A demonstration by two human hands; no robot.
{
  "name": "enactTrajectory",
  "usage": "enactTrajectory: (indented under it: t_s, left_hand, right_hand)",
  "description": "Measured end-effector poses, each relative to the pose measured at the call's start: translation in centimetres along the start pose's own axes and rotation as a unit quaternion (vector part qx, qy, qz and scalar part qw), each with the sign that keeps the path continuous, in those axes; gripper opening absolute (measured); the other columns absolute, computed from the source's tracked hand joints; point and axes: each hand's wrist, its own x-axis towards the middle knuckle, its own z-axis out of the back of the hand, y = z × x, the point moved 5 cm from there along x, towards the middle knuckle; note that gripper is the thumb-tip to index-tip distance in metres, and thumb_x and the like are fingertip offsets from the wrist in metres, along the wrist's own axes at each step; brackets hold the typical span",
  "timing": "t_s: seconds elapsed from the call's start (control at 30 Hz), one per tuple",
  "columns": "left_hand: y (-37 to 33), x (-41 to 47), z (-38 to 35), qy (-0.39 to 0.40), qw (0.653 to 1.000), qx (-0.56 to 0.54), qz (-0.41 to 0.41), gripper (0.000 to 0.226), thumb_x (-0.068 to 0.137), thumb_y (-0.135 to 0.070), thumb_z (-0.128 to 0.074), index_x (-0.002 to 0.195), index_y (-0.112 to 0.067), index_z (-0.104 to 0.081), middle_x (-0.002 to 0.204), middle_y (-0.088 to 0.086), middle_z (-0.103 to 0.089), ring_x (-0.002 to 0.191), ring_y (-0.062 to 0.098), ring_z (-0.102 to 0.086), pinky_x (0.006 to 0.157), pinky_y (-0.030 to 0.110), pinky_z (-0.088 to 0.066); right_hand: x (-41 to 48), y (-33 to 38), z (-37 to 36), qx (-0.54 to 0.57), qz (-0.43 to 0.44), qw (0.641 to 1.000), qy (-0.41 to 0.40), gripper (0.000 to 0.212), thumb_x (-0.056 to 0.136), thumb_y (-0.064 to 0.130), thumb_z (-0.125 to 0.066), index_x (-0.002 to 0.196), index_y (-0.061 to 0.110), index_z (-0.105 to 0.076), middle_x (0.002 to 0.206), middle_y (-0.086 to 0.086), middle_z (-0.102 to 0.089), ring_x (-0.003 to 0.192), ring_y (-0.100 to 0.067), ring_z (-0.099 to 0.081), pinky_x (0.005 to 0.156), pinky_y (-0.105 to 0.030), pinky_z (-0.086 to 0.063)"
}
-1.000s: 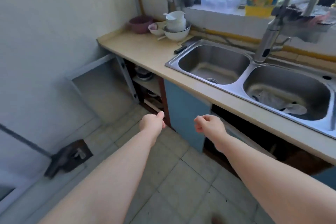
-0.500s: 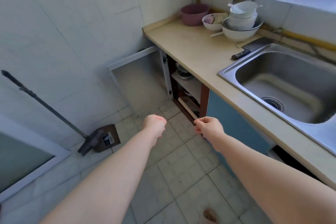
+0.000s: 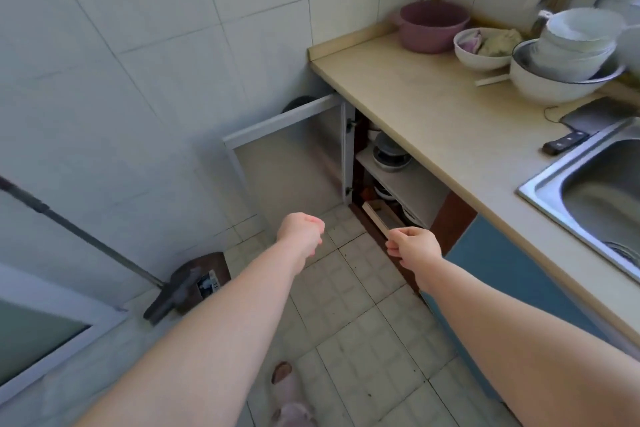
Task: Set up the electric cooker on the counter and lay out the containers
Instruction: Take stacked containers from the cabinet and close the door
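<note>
A beige counter (image 3: pixel 426 104) runs along the right. Beneath its left end a cabinet door (image 3: pixel 287 152) hangs wide open, showing shelves with a dark round appliance or pot (image 3: pixel 389 152) on the upper shelf. My left hand (image 3: pixel 300 230) is a loose fist over the floor tiles in front of the cabinet, holding nothing. My right hand (image 3: pixel 414 246) hovers with curled fingers just before the cabinet's lower edge, also holding nothing. At the counter's back stand a purple pot (image 3: pixel 431 26), a white bowl (image 3: pixel 479 52) with food and stacked white bowls (image 3: pixel 568 62).
A cleaver (image 3: pixel 581 125) lies on the counter beside the steel sink (image 3: pixel 595 191). A blue cabinet front (image 3: pixel 502 263) is to the right of my right hand. A mop or dustpan with a long handle (image 3: pixel 187 284) leans on the left wall. My slippered foot (image 3: pixel 289 392) is below.
My view has swung left and down from the sink toward the open cabinet. Both hands stay extended in loose fists and now sit nearer the cabinet opening.
</note>
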Motion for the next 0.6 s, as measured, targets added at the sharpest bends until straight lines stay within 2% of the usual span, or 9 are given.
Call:
enactTrajectory:
  t_s: [0.07,0.17,0.2,0.33,0.4,0.47,0.53,0.6]
  left_hand:
    - [-0.7,3.4,1.2,0.014,1.000,-0.003,0.010,0.029,0.087,-0.001,-0.048,0.066,-0.019,-0.056,0.088,0.008,-0.061,0.077,0.024,-0.053,0.061,0.025,-0.041]
    - [-1.9,8.0,2.4,0.041,0.999,0.002,0.032,0.027,0.090,-0.002,-0.047,0.068,-0.015,-0.054,0.090,0.007,-0.059,0.078,0.023,-0.052,0.057,0.023,-0.037]
    - [-2.3,9.7,2.6,0.050,0.998,0.001,0.040,0.025,0.091,-0.002,-0.047,0.069,-0.015,-0.053,0.090,0.007,-0.057,0.077,0.023,-0.050,0.055,0.023,-0.034]
    - [-4.2,14.9,2.3,0.069,0.996,0.020,0.051,0.022,0.091,-0.003,-0.048,0.073,-0.014,-0.052,0.090,0.007,-0.056,0.067,0.020,-0.048,0.054,0.022,-0.032]
    - [-4.9,17.0,1.3,0.087,0.994,0.023,0.057,0.019,0.091,-0.002,-0.048,0.077,-0.014,-0.051,0.090,0.007,-0.053,0.064,0.019,-0.045,0.053,0.021,-0.030]
    - [-5.2,19.5,0.0,0.099,0.993,0.032,0.059,0.024,0.092,-0.004,-0.048,0.071,-0.014,-0.052,0.090,0.006,-0.056,0.061,0.017,-0.047,0.054,0.021,-0.032]
    - [-5.4,22.0,-1.7,0.109,0.992,0.027,0.062,0.028,0.093,-0.005,-0.048,0.066,-0.014,-0.051,0.091,0.007,-0.060,0.065,0.017,-0.051,0.055,0.022,-0.036]
    - [-5.7,24.3,-3.2,0.113,0.991,0.020,0.066,0.028,0.094,-0.007,-0.048,0.067,-0.015,-0.052,0.093,0.006,-0.063,0.073,0.019,-0.056,0.058,0.023,-0.040]
  right_hand:
    - [1.7,1.2,-1.7,0.014,-0.009,1.000,-0.027,0.018,0.093,0.022,-0.052,0.081,0.020,-0.065,0.084,-0.002,-0.067,0.081,-0.019,-0.062,0.079,-0.037,-0.053]
    - [4.4,2.4,-4.2,0.049,-0.038,0.996,-0.065,0.015,0.094,0.023,-0.053,0.092,0.018,-0.067,0.080,0.002,-0.066,0.078,-0.017,-0.061,0.061,-0.026,-0.046]
    - [5.6,2.5,-5.1,0.064,-0.053,0.994,-0.072,0.015,0.094,0.023,-0.053,0.093,0.018,-0.068,0.079,0.003,-0.066,0.078,-0.017,-0.061,0.060,-0.025,-0.046]
    - [10.0,3.2,-7.5,0.109,-0.095,0.985,-0.095,0.016,0.092,0.022,-0.055,0.082,0.021,-0.067,0.073,0.005,-0.066,0.079,-0.016,-0.062,0.076,-0.030,-0.049]
    - [12.5,3.5,-8.4,0.140,-0.113,0.978,-0.107,0.011,0.092,0.020,-0.055,0.089,0.019,-0.066,0.074,0.005,-0.066,0.070,-0.012,-0.060,0.064,-0.025,-0.046]
    - [15.1,3.6,-9.2,0.168,-0.139,0.969,-0.112,0.010,0.092,0.020,-0.055,0.095,0.019,-0.064,0.075,0.005,-0.065,0.064,-0.007,-0.057,0.056,-0.021,-0.039]
    - [17.9,3.5,-9.7,0.191,-0.168,0.961,-0.107,0.012,0.093,0.021,-0.054,0.100,0.020,-0.064,0.076,0.005,-0.064,0.069,-0.005,-0.058,0.059,-0.022,-0.041]
    - [20.6,3.6,-10.0,0.217,-0.191,0.952,-0.101,0.014,0.095,0.021,-0.052,0.104,0.020,-0.062,0.078,0.006,-0.061,0.078,-0.006,-0.060,0.067,-0.023,-0.044]
